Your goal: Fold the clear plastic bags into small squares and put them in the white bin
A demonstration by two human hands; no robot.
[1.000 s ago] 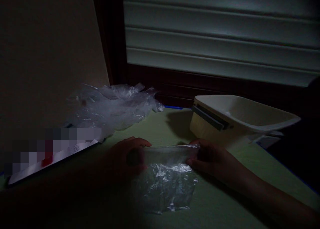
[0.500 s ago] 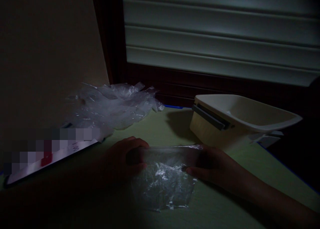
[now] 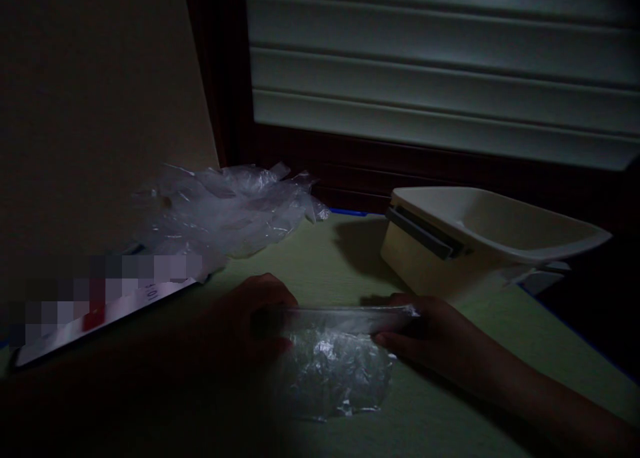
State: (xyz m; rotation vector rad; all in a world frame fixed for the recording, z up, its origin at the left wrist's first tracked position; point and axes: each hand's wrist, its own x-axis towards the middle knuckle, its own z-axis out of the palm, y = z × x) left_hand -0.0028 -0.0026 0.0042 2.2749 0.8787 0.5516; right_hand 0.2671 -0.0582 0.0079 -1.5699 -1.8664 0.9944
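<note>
A clear, crinkled plastic bag (image 3: 335, 371) spreads over the green tabletop between my hands, its top part folded into a flat band. My left hand (image 3: 263, 315) is closed on the left end of that band, thumb below and fingers behind. On the other end, my right hand (image 3: 423, 325) pinches the plastic with its thumb in front. Dim light hides part of the left fingers, and I cannot tell whether anything lies inside the bag.
A heap of clear plastic bags (image 3: 235, 211) lies at the back left. Before it rests a lit screen (image 3: 120, 315), partly blurred out. A cream bin (image 3: 420, 261) with a grey latch stands at the right. Behind the table (image 3: 300, 265) is a slatted shutter (image 3: 425, 71).
The top edge of the bag has come down a little and its folded band looks narrower. Both hands keep their grip in nearly the same place.
</note>
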